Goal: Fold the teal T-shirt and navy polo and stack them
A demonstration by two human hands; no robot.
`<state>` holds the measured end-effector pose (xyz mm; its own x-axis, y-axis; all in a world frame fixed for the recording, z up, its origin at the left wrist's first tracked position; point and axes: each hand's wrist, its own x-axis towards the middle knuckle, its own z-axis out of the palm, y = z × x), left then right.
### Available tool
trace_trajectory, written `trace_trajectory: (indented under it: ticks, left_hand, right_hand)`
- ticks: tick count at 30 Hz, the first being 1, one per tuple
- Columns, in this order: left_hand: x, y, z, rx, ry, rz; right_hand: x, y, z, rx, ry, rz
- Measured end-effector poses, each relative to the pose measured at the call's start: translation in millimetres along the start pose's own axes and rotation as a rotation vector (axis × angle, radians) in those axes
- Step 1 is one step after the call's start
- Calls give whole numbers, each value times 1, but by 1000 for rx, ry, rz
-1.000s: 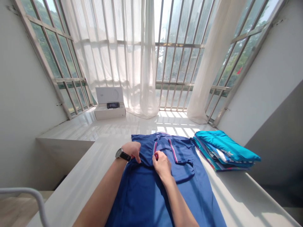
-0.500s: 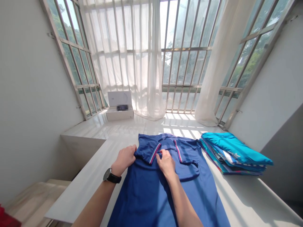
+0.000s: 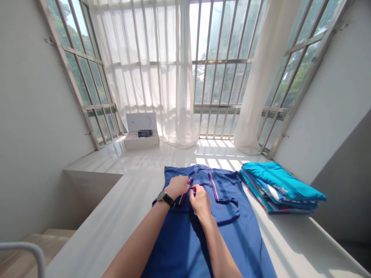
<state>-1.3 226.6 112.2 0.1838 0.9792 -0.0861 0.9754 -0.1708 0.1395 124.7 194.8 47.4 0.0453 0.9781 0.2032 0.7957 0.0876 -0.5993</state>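
Observation:
A blue shirt (image 3: 228, 235) lies spread on the white surface, its sleeves turned inward across the top. Each sleeve ends in a cuff striped red and white; the right-hand cuff (image 3: 213, 186) shows fully, while the left-hand one is partly hidden. My left hand (image 3: 178, 187), with a black-strapped watch (image 3: 166, 198) on the wrist, is closed on the left sleeve beside its cuff. Close by, my right hand (image 3: 201, 201) has its thumb and fingers pinched on the shirt near the middle. The tips of both hands nearly meet.
To the right sits a stack of folded clothes (image 3: 282, 187), bright teal on top. An open white box (image 3: 142, 142) stands on the ledge by the sheer curtain (image 3: 179, 96). Barred windows surround the ledge. A white curved rail (image 3: 26, 247) shows at lower left.
My left hand has moved right from the shirt's outer left edge to the striped cuff. My right hand stays near the middle, fingers drawn closer together. The view has shifted slightly.

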Motion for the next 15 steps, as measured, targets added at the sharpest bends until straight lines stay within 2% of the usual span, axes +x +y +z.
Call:
trace_trajectory:
  ticks: [3, 7, 15]
  left_hand:
    - [19, 9, 16, -15, 8, -51]
    - [26, 5, 27, -40, 24, -116]
    - [23, -17, 3, -32, -82, -64]
  right_hand:
    - [1, 2, -1, 13, 16, 29]
    - [3, 4, -3, 40, 42, 41]
    - [5, 3, -4, 74, 69, 62]
